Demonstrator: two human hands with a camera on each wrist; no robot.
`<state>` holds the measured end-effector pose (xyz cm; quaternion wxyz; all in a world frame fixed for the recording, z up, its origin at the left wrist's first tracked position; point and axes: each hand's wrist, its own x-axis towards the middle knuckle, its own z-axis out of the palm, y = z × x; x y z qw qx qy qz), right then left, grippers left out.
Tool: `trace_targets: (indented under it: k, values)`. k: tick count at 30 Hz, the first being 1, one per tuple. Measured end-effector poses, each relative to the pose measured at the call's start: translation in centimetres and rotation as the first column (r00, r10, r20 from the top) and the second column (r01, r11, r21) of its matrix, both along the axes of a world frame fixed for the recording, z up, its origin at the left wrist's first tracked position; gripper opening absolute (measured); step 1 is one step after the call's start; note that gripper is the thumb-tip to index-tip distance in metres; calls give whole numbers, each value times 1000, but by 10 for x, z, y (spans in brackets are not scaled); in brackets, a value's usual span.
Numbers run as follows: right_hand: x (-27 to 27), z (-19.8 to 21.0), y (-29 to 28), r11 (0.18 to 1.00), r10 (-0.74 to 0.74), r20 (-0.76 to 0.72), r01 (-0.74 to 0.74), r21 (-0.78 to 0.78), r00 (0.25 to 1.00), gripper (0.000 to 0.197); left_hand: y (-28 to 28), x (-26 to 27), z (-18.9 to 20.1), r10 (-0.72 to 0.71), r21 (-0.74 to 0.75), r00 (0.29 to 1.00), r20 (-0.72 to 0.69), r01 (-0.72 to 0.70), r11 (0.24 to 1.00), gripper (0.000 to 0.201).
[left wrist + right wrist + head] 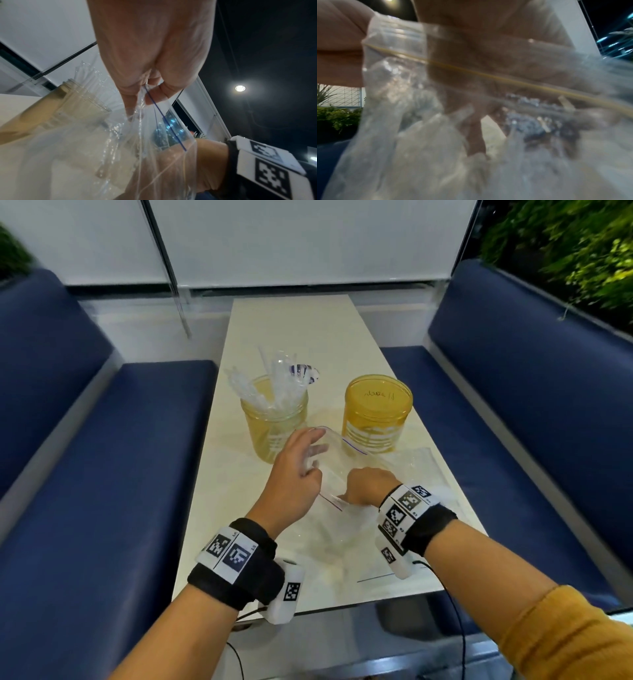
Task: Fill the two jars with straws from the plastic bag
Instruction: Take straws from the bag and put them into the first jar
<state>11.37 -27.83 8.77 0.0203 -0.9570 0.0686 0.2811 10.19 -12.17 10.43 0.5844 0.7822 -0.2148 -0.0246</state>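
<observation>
My left hand (pixel 297 474) pinches the crinkly clear plastic bag's (pixel 346 460) zip edge; my right hand (pixel 368 486) reaches inside — its grip I can't tell. Bag lies on the glossy bench (pixel 294 330), near two amber jars (pixel 376 419) — wrapped straws (pixel 270 385) in the left one.

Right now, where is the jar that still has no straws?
In the head view the empty yellow jar stands on the table's right side, beside the straw-filled jar, just beyond the plastic bag.

Up close, the clear plastic bag (pixel 436 135) fills nearly everything, crumpled and blurred, a yellowish seal line running across it. The right hand (pixel 488 60) shows through the film, its fingers (pixel 476 135) reaching down inside. Green shrubs (pixel 337 119) sit far left.
</observation>
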Motion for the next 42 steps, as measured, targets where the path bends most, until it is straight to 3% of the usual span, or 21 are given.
trace_targets:
  k: [6, 11, 16, 21, 23, 26, 28, 30, 32, 35, 39, 42]
  values:
    - [3, 3, 6, 999, 41, -42, -42, -17, 998, 37, 4, -2, 1, 36, 10, 999, 5, -36, 999, 58]
    - [-1, 31, 12, 986, 128, 78, -119, -113, 989, 29, 4, -1, 2, 53, 97, 997, 53, -58, 994, 62]
    - [-5, 72, 21, 958, 253, 202, -215, -191, 946, 32, -1, 0, -6, 23, 312, 975, 221, -94, 946, 71]
    - [-12, 110, 31, 950, 287, 257, -239, -203, 923, 32, -10, 3, -14, 17, 328, 966, 258, -104, 939, 84]
    - [-17, 125, 35, 950, 300, 305, -254, -182, 904, 30, -14, 6, -18, 69, 314, 965, 252, -149, 938, 79]
    - [-22, 142, 34, 955, 289, 396, -290, -57, 872, 30, -18, 12, -19, 193, 295, 939, 284, -277, 915, 41]
    - [-23, 152, 30, 943, 194, 473, -296, 152, 859, 28, -18, 15, -18, 273, 278, 920, 282, -351, 894, 18]
    - [-20, 156, 27, 877, 62, 519, -295, 380, 852, 37, -15, 17, -15, 352, 221, 907, 233, -402, 889, 21]
    - [-14, 153, 27, 817, -34, 533, -283, 502, 846, 51, -11, 17, -12, 377, 152, 899, 224, -414, 898, 31]
    - [0, 133, 28, 795, -25, 566, -327, 511, 824, 56, -5, 22, -14, 378, 89, 914, 149, -393, 915, 28]
    - [11, 95, 41, 657, -53, 596, -422, 625, 801, 43, 0, 24, -7, 367, 19, 929, 48, -368, 930, 34]
    - [15, 78, 51, 647, -116, 633, -425, 633, 765, 36, 6, 24, -4, 391, 6, 920, -35, -391, 920, 31]
